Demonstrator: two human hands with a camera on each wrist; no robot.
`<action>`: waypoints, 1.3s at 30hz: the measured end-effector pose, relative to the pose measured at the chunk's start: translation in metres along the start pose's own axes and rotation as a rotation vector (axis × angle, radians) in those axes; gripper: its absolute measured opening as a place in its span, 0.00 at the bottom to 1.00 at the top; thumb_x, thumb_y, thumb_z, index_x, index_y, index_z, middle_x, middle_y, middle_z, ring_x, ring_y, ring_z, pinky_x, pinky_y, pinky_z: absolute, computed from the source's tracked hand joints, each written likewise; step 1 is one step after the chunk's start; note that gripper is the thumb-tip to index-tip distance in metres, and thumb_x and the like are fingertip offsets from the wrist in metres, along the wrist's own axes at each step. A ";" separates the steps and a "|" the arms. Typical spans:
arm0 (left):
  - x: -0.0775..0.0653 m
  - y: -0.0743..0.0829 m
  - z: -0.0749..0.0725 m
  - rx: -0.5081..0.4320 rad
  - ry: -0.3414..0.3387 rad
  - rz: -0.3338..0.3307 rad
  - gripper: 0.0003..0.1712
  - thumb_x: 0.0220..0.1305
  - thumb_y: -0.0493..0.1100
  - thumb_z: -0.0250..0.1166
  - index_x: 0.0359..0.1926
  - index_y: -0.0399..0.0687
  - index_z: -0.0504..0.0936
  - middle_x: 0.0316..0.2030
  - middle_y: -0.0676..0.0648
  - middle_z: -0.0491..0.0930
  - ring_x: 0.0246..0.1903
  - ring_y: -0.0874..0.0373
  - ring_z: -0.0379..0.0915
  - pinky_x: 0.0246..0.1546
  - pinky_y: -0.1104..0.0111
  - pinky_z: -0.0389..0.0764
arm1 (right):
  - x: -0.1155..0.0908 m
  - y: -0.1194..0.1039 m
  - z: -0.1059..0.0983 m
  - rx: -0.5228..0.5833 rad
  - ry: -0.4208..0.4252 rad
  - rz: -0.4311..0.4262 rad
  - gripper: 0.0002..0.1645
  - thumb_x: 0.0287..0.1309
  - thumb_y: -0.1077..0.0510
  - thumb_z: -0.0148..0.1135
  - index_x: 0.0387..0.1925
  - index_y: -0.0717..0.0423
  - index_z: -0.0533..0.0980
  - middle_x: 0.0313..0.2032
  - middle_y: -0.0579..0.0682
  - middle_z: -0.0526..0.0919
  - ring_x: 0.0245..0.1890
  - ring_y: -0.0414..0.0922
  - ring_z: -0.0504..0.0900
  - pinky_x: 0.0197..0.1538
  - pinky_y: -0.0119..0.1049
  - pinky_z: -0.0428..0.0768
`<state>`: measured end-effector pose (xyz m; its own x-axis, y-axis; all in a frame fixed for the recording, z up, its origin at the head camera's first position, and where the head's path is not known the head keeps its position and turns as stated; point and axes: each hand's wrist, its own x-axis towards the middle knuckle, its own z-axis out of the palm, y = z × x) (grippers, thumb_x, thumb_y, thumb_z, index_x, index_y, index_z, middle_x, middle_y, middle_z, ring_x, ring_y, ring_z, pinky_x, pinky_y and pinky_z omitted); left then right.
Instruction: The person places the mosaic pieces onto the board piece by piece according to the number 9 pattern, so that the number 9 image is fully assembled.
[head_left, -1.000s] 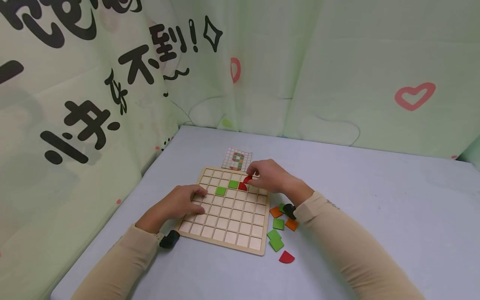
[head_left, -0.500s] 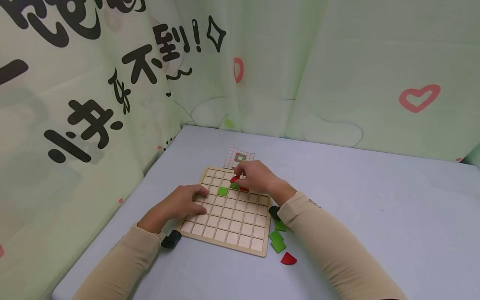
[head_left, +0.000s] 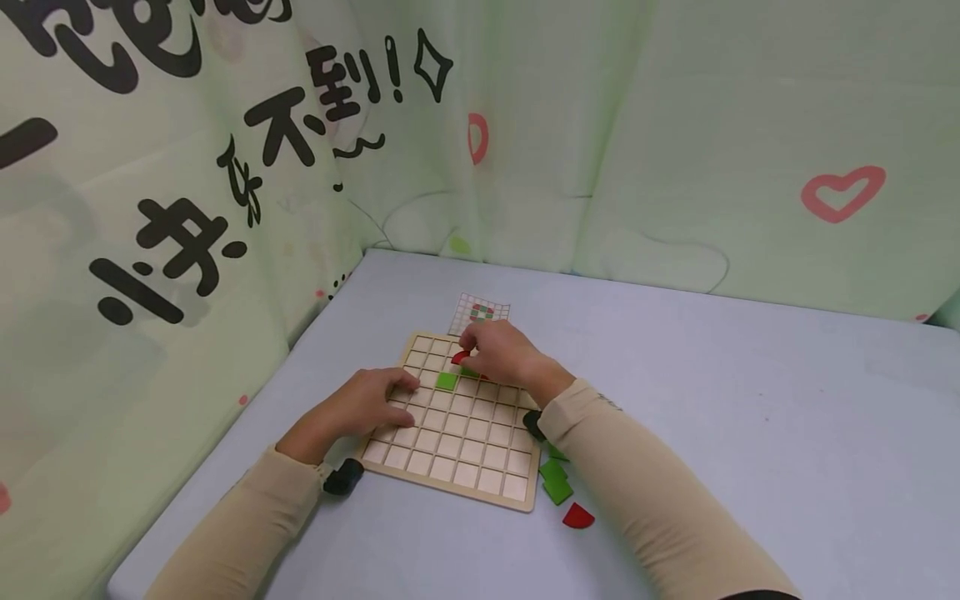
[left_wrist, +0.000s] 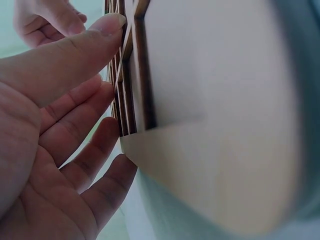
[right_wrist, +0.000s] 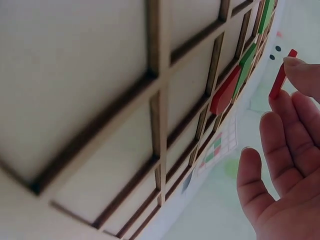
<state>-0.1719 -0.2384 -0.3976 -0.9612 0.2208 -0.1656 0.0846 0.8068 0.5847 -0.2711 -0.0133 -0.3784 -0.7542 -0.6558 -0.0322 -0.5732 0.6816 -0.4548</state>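
My right hand (head_left: 501,354) pinches a red quarter-circle tile (right_wrist: 281,77) between thumb and finger, above the far part of the wooden grid board (head_left: 450,450). The other fingers are spread in the right wrist view. On the board, a green square tile (head_left: 447,381) shows plainly. A second green tile (right_wrist: 246,62) and a red tile (right_wrist: 227,91) sit side by side in neighbouring cells, partly hidden by the right hand in the head view. My left hand (head_left: 362,408) rests at the board's left edge, thumb and fingers apart, fingertips right at the edge.
A small printed pattern card (head_left: 480,308) lies behind the board's far edge. To the right of the board are loose green tiles (head_left: 557,490) and a red quarter-circle tile (head_left: 578,517). The right sleeve (head_left: 637,467) covers part of that spot. Curtains (head_left: 675,150) stand behind the table.
My right hand has moved left over the board with the red tile, away from the other red tile and past the green one. The left hand stays in place.
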 end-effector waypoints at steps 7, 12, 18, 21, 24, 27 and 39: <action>0.001 -0.001 0.000 0.009 -0.005 -0.005 0.27 0.58 0.44 0.75 0.58 0.45 0.80 0.58 0.45 0.79 0.62 0.47 0.69 0.62 0.53 0.69 | 0.005 -0.003 0.004 -0.014 -0.005 0.006 0.12 0.64 0.56 0.67 0.46 0.59 0.81 0.42 0.49 0.85 0.39 0.45 0.79 0.49 0.39 0.78; 0.002 -0.002 0.001 0.008 -0.004 -0.010 0.26 0.58 0.44 0.75 0.57 0.45 0.80 0.58 0.45 0.79 0.62 0.48 0.69 0.62 0.53 0.70 | 0.007 -0.004 0.005 -0.027 -0.025 0.017 0.12 0.65 0.56 0.67 0.46 0.58 0.81 0.40 0.49 0.84 0.38 0.44 0.79 0.48 0.39 0.78; 0.002 -0.001 0.001 0.001 -0.005 -0.026 0.27 0.58 0.43 0.75 0.58 0.45 0.80 0.58 0.46 0.78 0.62 0.49 0.69 0.62 0.54 0.70 | 0.008 -0.005 0.007 -0.041 -0.045 0.031 0.13 0.65 0.54 0.66 0.47 0.58 0.81 0.40 0.49 0.84 0.37 0.44 0.79 0.46 0.38 0.78; 0.003 -0.001 0.002 0.001 -0.004 -0.032 0.27 0.58 0.43 0.75 0.58 0.45 0.80 0.58 0.46 0.78 0.63 0.49 0.69 0.61 0.54 0.70 | 0.009 -0.005 0.008 -0.047 -0.053 0.032 0.13 0.65 0.54 0.66 0.46 0.58 0.81 0.39 0.49 0.83 0.36 0.44 0.79 0.45 0.38 0.78; 0.003 -0.001 0.002 0.001 -0.004 -0.032 0.27 0.58 0.43 0.75 0.58 0.45 0.80 0.58 0.46 0.78 0.63 0.49 0.69 0.62 0.54 0.70 | 0.010 -0.005 0.008 -0.050 -0.060 0.030 0.12 0.66 0.54 0.66 0.45 0.58 0.81 0.39 0.49 0.83 0.35 0.44 0.78 0.44 0.38 0.78; 0.003 -0.002 0.002 0.001 -0.005 -0.027 0.27 0.58 0.43 0.75 0.58 0.45 0.80 0.58 0.46 0.78 0.62 0.49 0.69 0.61 0.54 0.70 | 0.011 -0.005 0.009 -0.055 -0.059 0.024 0.11 0.66 0.55 0.66 0.44 0.58 0.81 0.39 0.50 0.83 0.35 0.44 0.78 0.45 0.39 0.78; 0.003 -0.002 0.002 0.001 0.000 -0.027 0.27 0.57 0.43 0.76 0.58 0.45 0.80 0.58 0.46 0.79 0.62 0.48 0.70 0.61 0.54 0.70 | 0.011 -0.010 0.010 -0.055 -0.047 0.026 0.11 0.65 0.55 0.67 0.44 0.57 0.83 0.39 0.49 0.85 0.37 0.44 0.80 0.47 0.39 0.79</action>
<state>-0.1739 -0.2380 -0.4006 -0.9631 0.1990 -0.1814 0.0588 0.8128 0.5796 -0.2710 -0.0305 -0.3833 -0.7540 -0.6512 -0.0857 -0.5712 0.7145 -0.4040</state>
